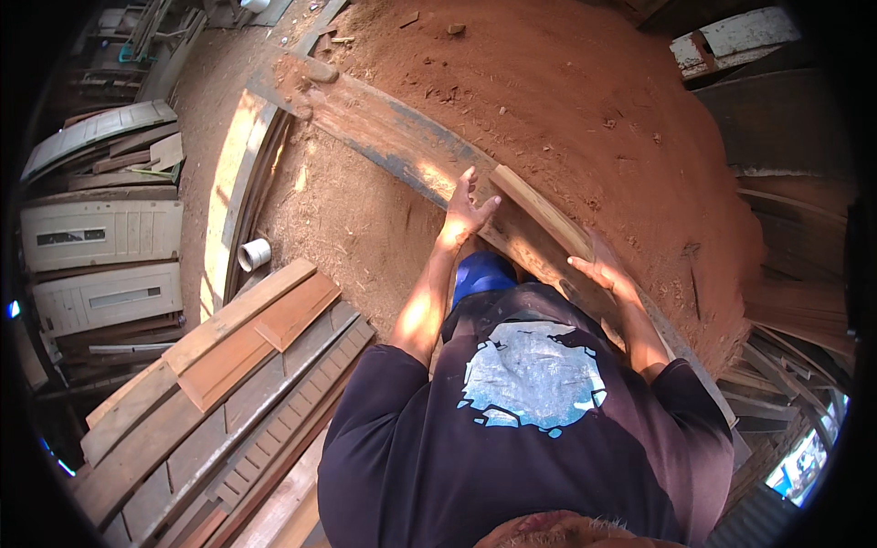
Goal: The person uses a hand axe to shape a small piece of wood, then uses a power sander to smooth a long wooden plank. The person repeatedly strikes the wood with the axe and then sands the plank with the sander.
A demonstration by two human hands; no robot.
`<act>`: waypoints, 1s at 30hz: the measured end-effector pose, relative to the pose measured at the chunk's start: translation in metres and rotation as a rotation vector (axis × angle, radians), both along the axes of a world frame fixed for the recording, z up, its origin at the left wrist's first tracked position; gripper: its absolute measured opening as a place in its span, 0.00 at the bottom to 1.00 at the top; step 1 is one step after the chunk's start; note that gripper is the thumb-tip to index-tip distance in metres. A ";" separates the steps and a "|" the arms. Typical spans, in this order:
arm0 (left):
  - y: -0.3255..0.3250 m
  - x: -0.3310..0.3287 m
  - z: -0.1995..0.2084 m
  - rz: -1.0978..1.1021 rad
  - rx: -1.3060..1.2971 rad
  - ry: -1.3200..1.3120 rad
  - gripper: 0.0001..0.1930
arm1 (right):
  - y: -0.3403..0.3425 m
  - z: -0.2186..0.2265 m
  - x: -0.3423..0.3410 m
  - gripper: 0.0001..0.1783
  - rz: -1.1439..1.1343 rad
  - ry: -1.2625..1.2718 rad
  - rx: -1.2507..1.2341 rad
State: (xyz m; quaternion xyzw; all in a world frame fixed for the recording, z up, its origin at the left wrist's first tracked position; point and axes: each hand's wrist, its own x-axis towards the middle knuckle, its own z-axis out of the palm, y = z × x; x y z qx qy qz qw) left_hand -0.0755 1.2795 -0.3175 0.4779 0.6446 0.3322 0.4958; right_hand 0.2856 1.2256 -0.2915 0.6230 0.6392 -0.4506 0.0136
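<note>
A narrow, light-brown wooden strip (541, 210) lies lengthwise along the right side of a long, worn wooden bench (393, 128). My right hand (603, 269) is at the strip's near end, its thumb on one side and its fingers on the other, gripping it. Over the bench, left of the strip's far end, my left hand (470, 215) is raised with fingers apart and nothing in it. The lower part of the bench is partly hidden by my body and right arm.
Reddish sawdust (585, 91) heaps up beyond the bench. At lower left lie stacked boards and panels (237, 393), with a white cup-like container (255, 255) near them. White panelled doors (105, 233) rest at far left. More boards (795, 310) stand at right.
</note>
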 end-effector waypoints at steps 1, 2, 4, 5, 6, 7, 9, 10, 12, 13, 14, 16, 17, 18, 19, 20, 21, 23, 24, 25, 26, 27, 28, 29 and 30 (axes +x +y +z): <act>0.010 -0.003 -0.003 -0.032 0.015 0.000 0.48 | 0.004 0.008 -0.028 0.51 0.000 -0.025 0.052; 0.016 -0.007 -0.009 -0.057 0.029 -0.004 0.47 | 0.010 0.024 -0.054 0.49 0.002 -0.080 0.050; 0.033 -0.009 -0.019 -0.135 -0.008 -0.079 0.46 | 0.010 0.016 -0.070 0.45 -0.054 -0.175 0.088; 0.037 -0.011 -0.026 -0.236 -0.003 -0.009 0.46 | 0.004 -0.002 -0.072 0.43 -0.090 -0.209 0.133; 0.042 -0.014 -0.032 -0.336 0.006 0.060 0.46 | -0.002 -0.018 -0.072 0.41 -0.122 -0.243 0.179; 0.045 -0.020 -0.039 -0.430 0.016 0.129 0.46 | 0.000 -0.022 -0.075 0.40 -0.128 -0.290 0.156; 0.054 -0.028 -0.029 -0.534 -0.023 0.223 0.43 | -0.004 -0.021 -0.086 0.38 -0.149 -0.381 0.092; 0.055 -0.033 -0.034 -0.563 -0.020 0.242 0.43 | -0.005 -0.021 -0.090 0.38 -0.147 -0.412 0.157; 0.055 -0.043 -0.043 -0.616 -0.044 0.253 0.42 | -0.002 -0.019 -0.094 0.39 -0.158 -0.433 0.122; 0.057 -0.047 -0.040 -0.640 -0.071 0.244 0.42 | -0.002 -0.018 -0.095 0.39 -0.161 -0.445 0.102; 0.061 -0.049 -0.038 -0.656 -0.090 0.241 0.42 | -0.002 -0.020 -0.096 0.40 -0.169 -0.439 0.141; 0.070 -0.052 -0.034 -0.648 -0.160 0.154 0.44 | 0.000 -0.023 -0.097 0.40 -0.156 -0.426 0.218; 0.074 -0.052 -0.033 -0.645 -0.194 0.109 0.44 | 0.000 -0.023 -0.097 0.40 -0.152 -0.420 0.256; 0.076 -0.051 -0.033 -0.609 -0.175 0.060 0.44 | 0.000 -0.024 -0.096 0.40 -0.160 -0.404 0.257; 0.080 -0.050 -0.032 -0.575 -0.152 0.016 0.44 | 0.002 -0.025 -0.096 0.40 -0.173 -0.385 0.262; 0.083 -0.048 -0.031 -0.539 -0.129 -0.027 0.44 | 0.003 -0.025 -0.097 0.40 -0.185 -0.367 0.269; 0.086 -0.046 -0.032 -0.566 -0.080 -0.021 0.42 | 0.003 -0.024 -0.097 0.39 -0.183 -0.378 0.265; 0.095 -0.043 -0.035 -0.612 0.029 0.000 0.39 | 0.010 -0.019 -0.101 0.39 -0.176 -0.392 0.272; 0.097 -0.043 -0.037 -0.607 0.002 -0.030 0.38 | 0.011 -0.017 -0.101 0.39 -0.171 -0.392 0.267; 0.097 -0.044 -0.040 -0.601 -0.023 -0.059 0.36 | 0.012 -0.017 -0.101 0.39 -0.167 -0.392 0.264; 0.096 -0.044 -0.043 -0.595 -0.049 -0.088 0.35 | 0.012 -0.016 -0.101 0.39 -0.164 -0.392 0.261; 0.095 -0.044 -0.045 -0.573 -0.076 -0.119 0.34 | 0.012 -0.017 -0.100 0.40 -0.165 -0.391 0.261; 0.095 -0.045 -0.045 -0.554 -0.104 -0.149 0.33 | 0.011 -0.018 -0.100 0.40 -0.169 -0.392 0.259; 0.096 -0.045 -0.045 -0.534 -0.132 -0.180 0.32 | 0.011 -0.018 -0.100 0.41 -0.173 -0.392 0.258; 0.096 -0.047 -0.045 -0.530 -0.161 -0.231 0.31 | 0.010 -0.018 -0.101 0.41 -0.173 -0.397 0.253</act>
